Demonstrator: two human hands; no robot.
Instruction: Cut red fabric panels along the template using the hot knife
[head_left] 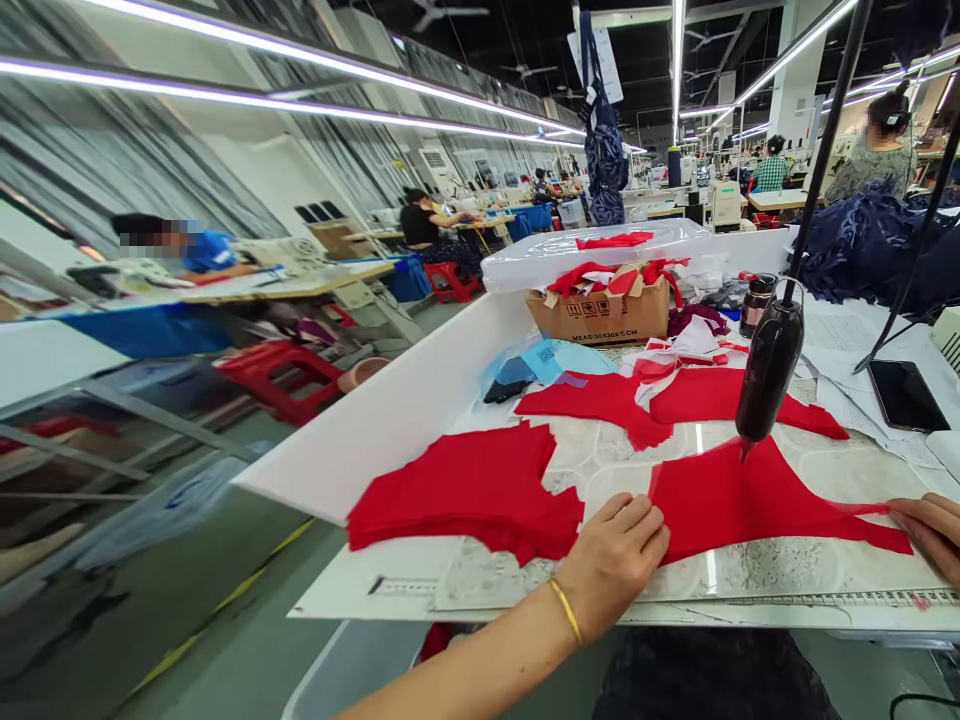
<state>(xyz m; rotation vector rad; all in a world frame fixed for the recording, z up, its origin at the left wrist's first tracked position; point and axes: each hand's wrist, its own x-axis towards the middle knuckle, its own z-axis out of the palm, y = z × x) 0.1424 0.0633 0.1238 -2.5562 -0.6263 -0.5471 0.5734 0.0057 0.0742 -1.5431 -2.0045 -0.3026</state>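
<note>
A red fabric piece (pixel 712 505) lies spread on the worktable, under the tip of a black hanging tool (pixel 770 370). My left hand (pixel 619 560), with a gold bangle at the wrist, has its fingers closed on the piece's left edge. At the far right my right hand (pixel 930 530) pinches the narrow right end of the same piece. Left of my left hand sits a stack of red cut pieces (pixel 465 490). Behind the tool is another red piece (pixel 697 395), with a further red piece (pixel 592 400) to its left.
A cardboard box (pixel 600 312) of red scraps stands at the back, before a plastic-wrapped white block (pixel 592 255). A phone (pixel 907 395) and dark jar (pixel 757 303) are at the right. A ruler strip (pixel 847 600) runs along the front edge. Other people sit at tables beyond.
</note>
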